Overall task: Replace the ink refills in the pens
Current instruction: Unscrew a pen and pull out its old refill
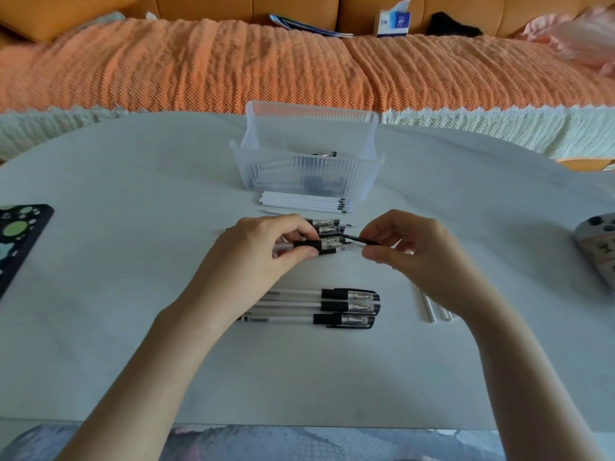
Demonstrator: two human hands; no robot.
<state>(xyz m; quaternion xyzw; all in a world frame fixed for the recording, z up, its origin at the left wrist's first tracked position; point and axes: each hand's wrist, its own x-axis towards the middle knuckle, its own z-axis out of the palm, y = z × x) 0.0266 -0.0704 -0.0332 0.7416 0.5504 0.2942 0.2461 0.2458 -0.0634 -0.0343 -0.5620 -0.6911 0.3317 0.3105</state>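
Observation:
My left hand (266,247) grips a pen by its black rubber grip (307,246), held level over the table. My right hand (409,247) pinches a thin black piece (357,239) at the pen's tip end. Behind my hands lie a few capped pens (327,226), partly hidden. Three capped pens (346,307) lie side by side nearer to me. A row of white refills (306,201) sits in front of the clear basket. More white refill tubes (429,309) lie under my right wrist.
A clear ribbed plastic basket (306,176) stands at the table's middle back, with dark items inside. A dark patterned tablet (18,234) lies at the left edge, a grey device (599,241) at the right edge. An orange-covered sofa runs behind the table.

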